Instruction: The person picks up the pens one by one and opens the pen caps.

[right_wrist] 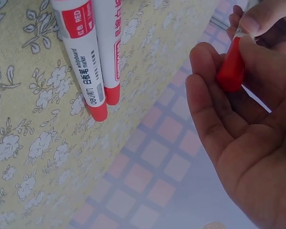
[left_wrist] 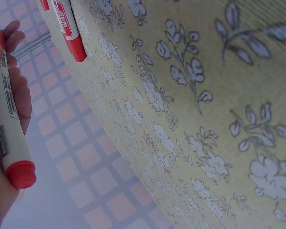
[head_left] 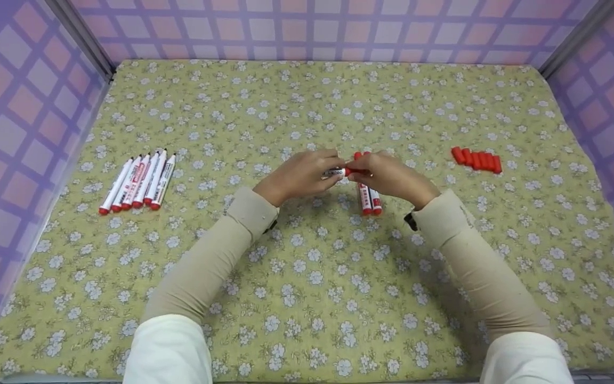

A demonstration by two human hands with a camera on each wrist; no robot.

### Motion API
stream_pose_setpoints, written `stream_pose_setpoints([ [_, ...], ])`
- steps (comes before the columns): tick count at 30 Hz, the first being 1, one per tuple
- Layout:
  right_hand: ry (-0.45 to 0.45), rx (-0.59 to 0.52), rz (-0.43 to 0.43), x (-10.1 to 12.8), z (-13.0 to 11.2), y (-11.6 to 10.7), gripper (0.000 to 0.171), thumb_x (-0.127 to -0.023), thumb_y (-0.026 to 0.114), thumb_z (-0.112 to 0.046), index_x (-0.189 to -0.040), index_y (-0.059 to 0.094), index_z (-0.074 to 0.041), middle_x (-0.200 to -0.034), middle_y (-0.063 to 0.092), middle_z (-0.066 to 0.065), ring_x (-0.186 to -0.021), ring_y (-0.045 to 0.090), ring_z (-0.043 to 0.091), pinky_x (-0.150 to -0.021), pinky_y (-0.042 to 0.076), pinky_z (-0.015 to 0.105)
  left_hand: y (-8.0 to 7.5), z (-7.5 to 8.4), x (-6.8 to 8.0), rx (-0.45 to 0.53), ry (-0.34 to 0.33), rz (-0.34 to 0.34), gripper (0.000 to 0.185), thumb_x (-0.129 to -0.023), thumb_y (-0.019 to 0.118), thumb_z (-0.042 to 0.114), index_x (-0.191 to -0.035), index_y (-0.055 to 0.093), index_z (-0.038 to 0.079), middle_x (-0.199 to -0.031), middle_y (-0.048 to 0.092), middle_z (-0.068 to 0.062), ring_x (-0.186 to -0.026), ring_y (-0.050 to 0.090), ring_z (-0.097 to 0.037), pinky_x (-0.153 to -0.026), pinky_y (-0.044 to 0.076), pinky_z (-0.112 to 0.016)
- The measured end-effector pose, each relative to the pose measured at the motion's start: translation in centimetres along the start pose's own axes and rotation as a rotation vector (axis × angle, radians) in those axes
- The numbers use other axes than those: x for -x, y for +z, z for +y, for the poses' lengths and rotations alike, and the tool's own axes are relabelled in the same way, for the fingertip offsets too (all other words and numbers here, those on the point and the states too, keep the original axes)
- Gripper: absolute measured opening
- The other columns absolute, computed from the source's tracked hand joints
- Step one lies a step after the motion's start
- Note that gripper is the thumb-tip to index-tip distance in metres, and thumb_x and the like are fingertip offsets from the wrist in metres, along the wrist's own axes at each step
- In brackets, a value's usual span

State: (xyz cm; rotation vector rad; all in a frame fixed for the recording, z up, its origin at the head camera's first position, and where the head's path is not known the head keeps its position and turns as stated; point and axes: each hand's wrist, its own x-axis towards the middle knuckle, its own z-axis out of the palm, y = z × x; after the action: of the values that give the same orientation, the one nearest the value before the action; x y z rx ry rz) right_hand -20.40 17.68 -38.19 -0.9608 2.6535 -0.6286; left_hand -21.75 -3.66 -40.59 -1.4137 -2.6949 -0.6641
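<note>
My left hand (head_left: 299, 173) grips the white barrel of a whiteboard marker (left_wrist: 12, 114), its red end plug pointing away from the other hand. From the other side, my right hand (head_left: 392, 176) pinches the marker's red cap (right_wrist: 232, 67) between thumb and fingers. The cap sits at the marker's end, with the joint partly hidden by fingers. Beneath the right hand, two capped red whiteboard markers (head_left: 365, 200) lie side by side on the flowered cloth, their upper parts partly covered by that hand.
At the left lies a row of several uncapped white markers (head_left: 139, 181), dark tips toward the back. Several loose red caps (head_left: 480, 160) lie in a row at the right. Checked panels (head_left: 307, 32) enclose the flowered cloth (head_left: 296, 277) at the back and sides.
</note>
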Motion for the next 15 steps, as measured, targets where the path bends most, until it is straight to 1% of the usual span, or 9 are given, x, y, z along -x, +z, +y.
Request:
stream_pose_setpoints([
  [2, -0.029, 0.041, 0.017, 0.0, -0.1, 0.2, 0.025, -0.097, 0.056, -0.009, -0.119, 0.067, -0.001, -0.096, 0.07, 0.016, -0.075, 0.065, 0.023, -0.069, 0.053, 0.036, 0.1, 0.0, 0.0, -0.006, 0.01, -0.005, 0.028, -0.099, 0.053, 0.02, -0.122, 0.065, 0.007, -0.102, 0.063, -0.009, -0.079, 0.059, -0.018, -0.072, 0.05, -0.032],
  [8, -0.074, 0.177, 0.091, 0.3, -0.5, 1.0, 0.023, -0.096, 0.058, -0.011, -0.114, 0.069, -0.002, -0.088, 0.069, 0.014, -0.065, 0.059, 0.018, -0.06, 0.048, 0.03, 0.4, 0.1, 0.1, -0.01, 0.014, -0.019, 0.025, -0.099, 0.053, 0.019, -0.117, 0.067, 0.008, -0.1, 0.062, -0.008, -0.077, 0.056, -0.017, -0.069, 0.048, -0.032],
  [11, -0.102, 0.2, 0.129, 0.4, -0.6, 1.1, 0.022, -0.096, 0.059, -0.011, -0.113, 0.071, -0.003, -0.083, 0.07, 0.014, -0.059, 0.055, 0.016, -0.057, 0.046, 0.029, 0.4, 0.1, 0.2, 0.007, 0.009, -0.017, 0.024, -0.099, 0.054, 0.019, -0.115, 0.068, 0.008, -0.099, 0.061, -0.007, -0.076, 0.054, -0.016, -0.069, 0.047, -0.032],
  [15, -0.155, 0.23, 0.177, 0.5, -0.4, 1.2, 0.02, -0.094, 0.06, -0.009, -0.11, 0.072, -0.003, -0.071, 0.067, 0.014, -0.051, 0.047, 0.014, -0.053, 0.043, 0.028, 0.4, 0.2, 0.2, 0.039, 0.01, -0.019, 0.023, -0.098, 0.054, 0.018, -0.113, 0.069, 0.007, -0.095, 0.061, -0.008, -0.074, 0.052, -0.016, -0.067, 0.045, -0.031],
])
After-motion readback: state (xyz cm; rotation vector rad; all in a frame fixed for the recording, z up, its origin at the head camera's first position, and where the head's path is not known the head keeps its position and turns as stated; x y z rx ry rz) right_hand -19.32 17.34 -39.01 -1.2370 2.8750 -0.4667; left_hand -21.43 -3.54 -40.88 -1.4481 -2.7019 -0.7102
